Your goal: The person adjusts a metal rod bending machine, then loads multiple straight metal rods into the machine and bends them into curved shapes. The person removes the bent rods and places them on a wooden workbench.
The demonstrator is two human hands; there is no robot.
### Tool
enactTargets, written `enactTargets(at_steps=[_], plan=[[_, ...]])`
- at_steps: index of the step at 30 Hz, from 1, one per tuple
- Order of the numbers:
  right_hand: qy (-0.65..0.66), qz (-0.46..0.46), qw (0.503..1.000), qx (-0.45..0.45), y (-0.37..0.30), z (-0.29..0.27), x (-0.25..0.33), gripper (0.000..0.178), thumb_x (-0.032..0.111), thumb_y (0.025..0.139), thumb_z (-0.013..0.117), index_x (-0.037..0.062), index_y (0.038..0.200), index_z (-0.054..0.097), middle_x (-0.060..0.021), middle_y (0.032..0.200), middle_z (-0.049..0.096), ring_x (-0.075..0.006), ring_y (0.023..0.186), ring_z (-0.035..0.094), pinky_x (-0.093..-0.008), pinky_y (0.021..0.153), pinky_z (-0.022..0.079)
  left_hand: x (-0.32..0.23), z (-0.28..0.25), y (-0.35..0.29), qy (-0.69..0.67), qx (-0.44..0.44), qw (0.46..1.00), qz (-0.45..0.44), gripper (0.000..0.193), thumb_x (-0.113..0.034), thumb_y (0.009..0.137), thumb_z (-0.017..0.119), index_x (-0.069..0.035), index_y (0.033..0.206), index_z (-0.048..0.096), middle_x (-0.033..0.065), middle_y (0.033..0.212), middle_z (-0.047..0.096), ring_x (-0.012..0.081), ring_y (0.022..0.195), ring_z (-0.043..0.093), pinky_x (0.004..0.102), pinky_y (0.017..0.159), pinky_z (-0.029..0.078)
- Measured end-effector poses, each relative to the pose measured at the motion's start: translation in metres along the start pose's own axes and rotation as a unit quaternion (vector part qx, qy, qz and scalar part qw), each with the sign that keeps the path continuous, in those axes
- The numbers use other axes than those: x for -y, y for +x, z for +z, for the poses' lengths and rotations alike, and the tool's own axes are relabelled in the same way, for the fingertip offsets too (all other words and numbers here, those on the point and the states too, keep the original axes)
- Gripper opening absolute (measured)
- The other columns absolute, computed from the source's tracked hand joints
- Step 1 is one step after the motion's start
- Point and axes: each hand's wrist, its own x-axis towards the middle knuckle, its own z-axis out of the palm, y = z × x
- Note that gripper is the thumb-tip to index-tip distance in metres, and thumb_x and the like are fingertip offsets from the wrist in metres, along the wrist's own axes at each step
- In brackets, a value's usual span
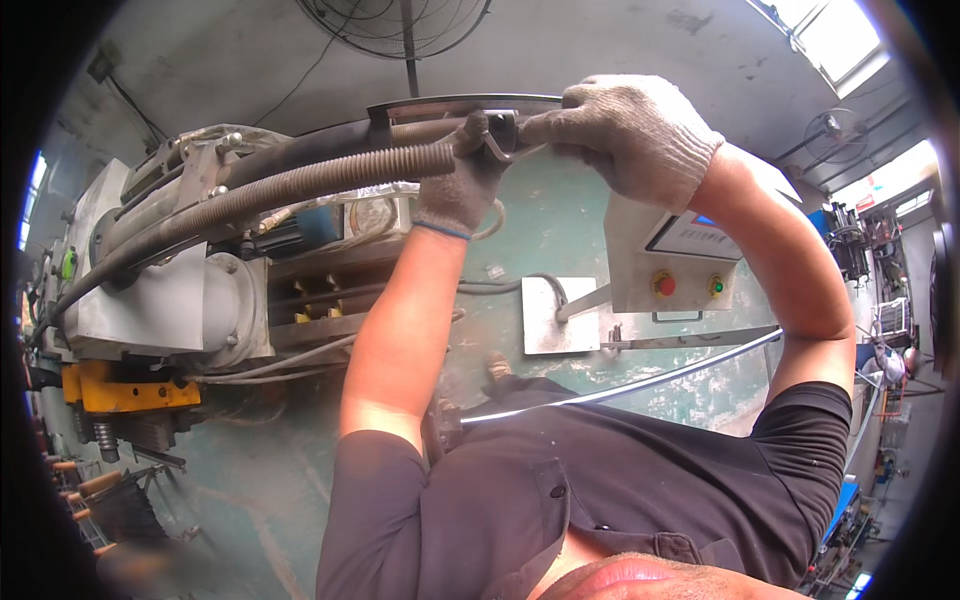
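Both my hands wear pale knitted gloves and are raised at the end of a long machine arm. My left hand (458, 197) is closed beside the end of a ribbed grey hose (330, 172), its fingertips against a small dark metal block (502, 130); the hose partly hides what it grips. A thin bent metal rod (499, 153) curves just below that block. From the other side, my right hand (635, 140) reaches in with fingers pinched at the rod's right end. The dark curved guard (460, 103) runs above the hands.
Left of me stands a large machine with a white housing (165, 315) and a yellow block (135, 388). A control box (640, 270) with red and green buttons is on the right, near a white base plate (560, 335). A pale curved tube (630, 380) crosses before my body.
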Motion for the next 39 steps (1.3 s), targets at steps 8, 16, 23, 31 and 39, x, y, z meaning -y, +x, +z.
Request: enactTargets(at_steps=[8,16,23,31,39], plan=[[0.064,0.01,0.995,-0.072,0.003,0.032,-0.001,0.022,0.009,0.093,0.075,0.0188,0.113,0.079,-0.0076,0.1,0.078,-0.0352,0.098,0.077,-0.0488,0.082,0.06,-0.005,-0.006,-0.005,0.183,0.06,0.981,0.024,0.048,-0.031,0.109,0.075,0.003,0.142,0.067,0.0153,0.142,0.073,0.0304,0.134,0.068,0.049,0.122,0.052],[0.055,0.013,0.997,-0.049,0.005,0.036,0.002,0.016,0.018,0.099,0.076,0.0191,0.115,0.079,-0.0067,0.101,0.077,-0.0364,0.098,0.076,-0.0484,0.082,0.06,0.007,-0.007,0.002,0.039,0.012,0.999,0.021,0.036,-0.032,0.11,0.073,-0.005,0.133,0.075,0.0129,0.128,0.079,0.0298,0.124,0.072,0.0475,0.111,0.055],[0.019,0.017,0.995,-0.098,0.015,0.043,0.005,0.009,0.023,0.099,0.077,0.02,0.107,0.08,-0.006,0.097,0.076,-0.0346,0.094,0.076,-0.0474,0.081,0.06,0.01,-0.009,0.002,-0.09,0.01,0.996,-0.003,0.036,-0.038,0.113,0.07,-0.006,0.124,0.08,0.01,0.116,0.082,0.023,0.11,0.076,0.0411,0.101,0.06],[-0.026,0.019,0.997,-0.076,0.021,0.045,0.006,0.013,0.015,0.094,0.076,0.0194,0.104,0.081,-0.0068,0.099,0.078,-0.0341,0.096,0.077,-0.0478,0.082,0.062,0.01,-0.009,0.005,-0.165,0.043,0.984,-0.043,0.039,-0.034,0.11,0.073,-0.001,0.13,0.076,0.0135,0.125,0.08,0.0283,0.121,0.073,0.0478,0.111,0.055],[-0.038,0.019,0.997,-0.061,0.025,0.047,0.01,0.02,0.008,0.087,0.072,0.0168,0.103,0.082,-0.009,0.099,0.079,-0.0351,0.096,0.079,-0.0491,0.082,0.063,0.008,-0.005,0.002,-0.345,0.041,0.933,-0.089,0.036,-0.03,0.105,0.08,-0.002,0.127,0.078,0.0145,0.125,0.081,0.0328,0.124,0.074,0.0536,0.117,0.053]])
